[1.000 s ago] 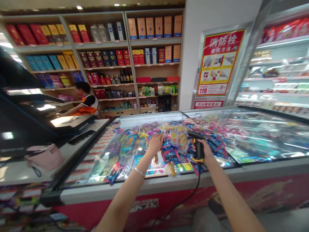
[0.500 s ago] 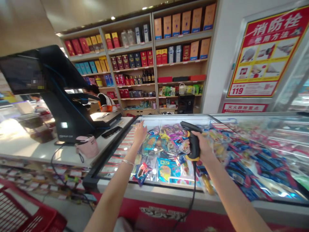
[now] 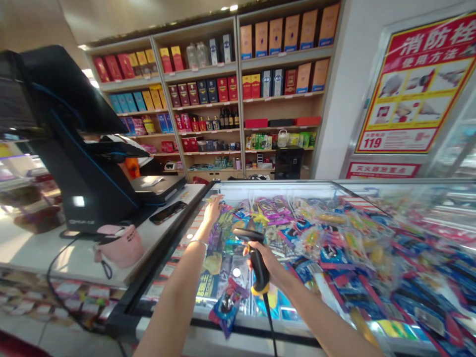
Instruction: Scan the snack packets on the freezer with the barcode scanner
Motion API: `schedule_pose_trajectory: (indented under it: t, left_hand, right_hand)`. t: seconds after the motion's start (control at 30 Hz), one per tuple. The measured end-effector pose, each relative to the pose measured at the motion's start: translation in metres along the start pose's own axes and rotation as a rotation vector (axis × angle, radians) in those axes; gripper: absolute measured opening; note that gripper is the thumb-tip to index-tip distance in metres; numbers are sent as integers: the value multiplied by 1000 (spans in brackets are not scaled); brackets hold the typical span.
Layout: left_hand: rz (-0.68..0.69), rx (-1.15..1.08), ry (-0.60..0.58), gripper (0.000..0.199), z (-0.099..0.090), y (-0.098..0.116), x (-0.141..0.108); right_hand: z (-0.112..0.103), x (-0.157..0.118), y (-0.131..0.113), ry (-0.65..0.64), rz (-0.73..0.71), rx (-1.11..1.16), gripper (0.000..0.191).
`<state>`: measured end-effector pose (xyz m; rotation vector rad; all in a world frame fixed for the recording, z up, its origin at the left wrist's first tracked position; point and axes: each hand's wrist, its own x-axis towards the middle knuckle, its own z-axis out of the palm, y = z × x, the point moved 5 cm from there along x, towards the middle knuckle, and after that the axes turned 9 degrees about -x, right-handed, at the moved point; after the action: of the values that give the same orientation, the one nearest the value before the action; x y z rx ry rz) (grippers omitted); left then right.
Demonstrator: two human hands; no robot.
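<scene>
My right hand (image 3: 269,263) is wrapped round the handle of a black and yellow barcode scanner (image 3: 259,267), held above the freezer's glass with its cord hanging down. My left hand (image 3: 212,210) is stretched toward the far left corner of the chest freezer (image 3: 171,297). Its fingers are bent together at a small yellowish thing, too small to name. A blue and purple snack packet (image 3: 227,305) lies at the freezer's front edge, between my forearms. Below and to the right spread many colourful ice-cream packets (image 3: 275,210).
On the left counter stand a black checkout terminal (image 3: 92,183), a pink pouch (image 3: 121,245) and a phone (image 3: 168,212). Shelves of boxed goods (image 3: 211,91) line the back wall. A red and yellow poster (image 3: 416,89) hangs at the right. Another person is partly hidden behind the terminal.
The scanner in my right hand has moved left and down, toward my left forearm. My left hand's fingers, spread before, are drawn together. The view has shifted slightly.
</scene>
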<state>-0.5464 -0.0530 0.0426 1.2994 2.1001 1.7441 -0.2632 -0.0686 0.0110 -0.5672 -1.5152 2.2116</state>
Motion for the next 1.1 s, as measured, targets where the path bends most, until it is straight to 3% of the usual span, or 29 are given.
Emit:
schedule_pose_trajectory:
  t: [0.1,0.17,0.4,0.47,0.57,0.63,0.73,0.9,1.0,1.1]
  left_hand:
    - [86,283,-112,27,18,-4,3]
    - [98,332,-128,22,22,-5,-1]
    - [-15,424,-107,25,4,13,-36]
    - [-71,295,-28,20,-4,20,-50]
    - [-214,-305,62,21,-7,25,-73]
    - [-306,-706,34,22,-2,28,-86]
    - [-423,-972,31,20,1,33,-100]
    - [-394,-1065,50,37,-2,39,-107]
    - [-328,-875,-26,52,7,40,-112]
    - [-161,-613,-55,52,17,45,-116]
  right_hand:
    - [-1,1,0,-1,1,40,27]
    - [-2,4,1,2,0,63,29]
    - [-4,5,3,3,2,87,25]
    - [-4,3,1,2,22,59,24]
    - [-3,-1,-3,12,37,26,24]
    - [-3,-4,-7,25,14,12,23]
    - [-2,-6,-11,41,-37,-33,25]
    - [-5,-8,-14,26,-83,-175,29]
    - [-6,-8,-18,0,-124,-215,32]
    - [-5,-8,-22,-15,-164,-212,32]
